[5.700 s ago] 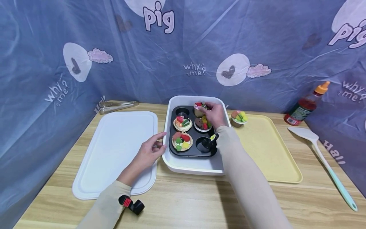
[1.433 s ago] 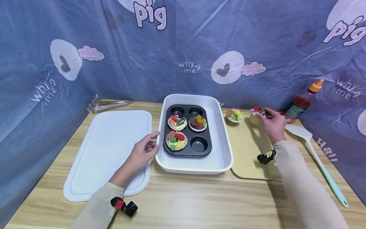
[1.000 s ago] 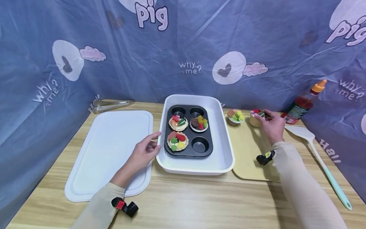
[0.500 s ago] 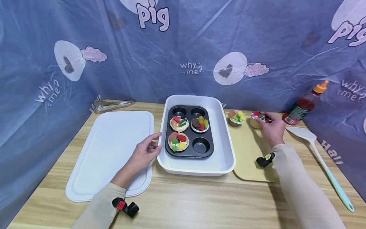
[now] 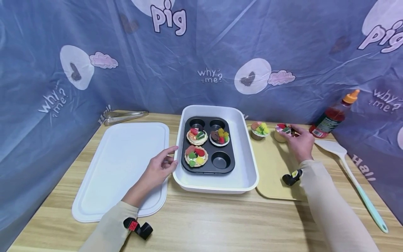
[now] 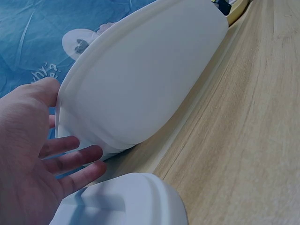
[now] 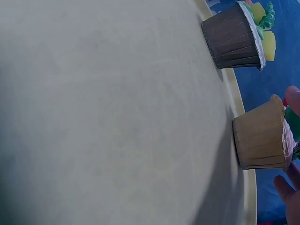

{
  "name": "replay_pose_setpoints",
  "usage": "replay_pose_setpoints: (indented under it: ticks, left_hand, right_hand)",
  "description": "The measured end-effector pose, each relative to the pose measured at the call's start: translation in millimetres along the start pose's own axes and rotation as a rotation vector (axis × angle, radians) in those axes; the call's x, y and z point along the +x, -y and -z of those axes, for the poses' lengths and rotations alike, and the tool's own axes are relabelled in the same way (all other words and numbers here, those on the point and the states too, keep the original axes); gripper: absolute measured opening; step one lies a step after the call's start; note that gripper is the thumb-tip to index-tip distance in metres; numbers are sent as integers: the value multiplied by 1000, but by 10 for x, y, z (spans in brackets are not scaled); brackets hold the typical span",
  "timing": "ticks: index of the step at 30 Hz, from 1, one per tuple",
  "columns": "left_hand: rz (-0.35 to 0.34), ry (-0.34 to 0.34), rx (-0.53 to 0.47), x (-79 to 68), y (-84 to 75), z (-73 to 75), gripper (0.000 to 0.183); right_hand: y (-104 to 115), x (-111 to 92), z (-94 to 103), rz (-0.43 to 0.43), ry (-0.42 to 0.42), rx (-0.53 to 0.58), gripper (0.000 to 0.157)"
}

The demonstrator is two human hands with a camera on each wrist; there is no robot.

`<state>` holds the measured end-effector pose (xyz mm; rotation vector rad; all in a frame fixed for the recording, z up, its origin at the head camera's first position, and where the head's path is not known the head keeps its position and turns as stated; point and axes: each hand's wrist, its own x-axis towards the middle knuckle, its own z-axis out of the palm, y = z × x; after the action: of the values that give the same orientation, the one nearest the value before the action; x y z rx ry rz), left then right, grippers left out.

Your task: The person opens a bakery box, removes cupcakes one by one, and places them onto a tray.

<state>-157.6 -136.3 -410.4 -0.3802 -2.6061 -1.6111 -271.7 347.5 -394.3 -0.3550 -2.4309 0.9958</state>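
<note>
In the head view my right hand (image 5: 301, 142) pinches the topping of a tan cupcake (image 7: 260, 133), which stands upright at the far end of the yellow tray (image 5: 274, 185). Beside it, to the left, a brown cupcake (image 5: 259, 134) with yellow and green topping stands on the same tray. My left hand (image 5: 159, 167) touches the left rim of a deep white bin (image 5: 215, 185), its lower fingers relaxed beneath the rim. Inside the bin lies a black muffin pan (image 5: 209, 169) holding two fruit tarts (image 5: 196, 161) and a dark cupcake (image 5: 219, 140).
A white tray (image 5: 126, 157) lies left of the bin, and metal tongs (image 5: 126, 117) rest behind it. At the right are a sauce bottle (image 5: 330, 119) with an orange cap and a white spatula (image 5: 355, 175) with a mint handle. A blue cloth (image 5: 204, 42) hangs behind.
The right hand has carried the tan cupcake from the pan's far right cup over to the yellow tray and lowered it there. The left hand has stayed at the bin's rim.
</note>
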Motion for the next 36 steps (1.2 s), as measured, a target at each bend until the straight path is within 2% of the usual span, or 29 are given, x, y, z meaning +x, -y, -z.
replay_pose_setpoints:
  ticks: [6, 12, 17, 21, 26, 31, 33, 36]
  left_hand:
    - [0, 2, 1, -3, 5, 1, 52]
    - [3, 5, 4, -14, 9, 9, 52]
    - [-9, -3, -15, -14, 14, 3, 51]
    - [-5, -2, -19, -9, 18, 3, 51]
    - [8, 6, -7, -4, 20, 0, 52]
    - [9, 7, -7, -5, 9, 1, 52]
    - [7, 6, -9, -6, 5, 0, 52]
    - [4, 2, -11, -10, 3, 3, 52]
  right_hand:
    - [-5, -12, 11, 0, 5, -12, 53]
    - [37, -13, 40, -40, 26, -5, 61]
    - [134, 19, 70, -60, -13, 36, 65]
    - [277, 33, 86, -42, -40, 100, 60]
    - [495, 16, 74, 23, -52, 210, 47]
    - [740, -5, 43, 50, 45, 382, 27]
    - [851, -24, 21, 62, 81, 417, 22]
    - [1023, -82, -35, 117, 104, 394, 23]
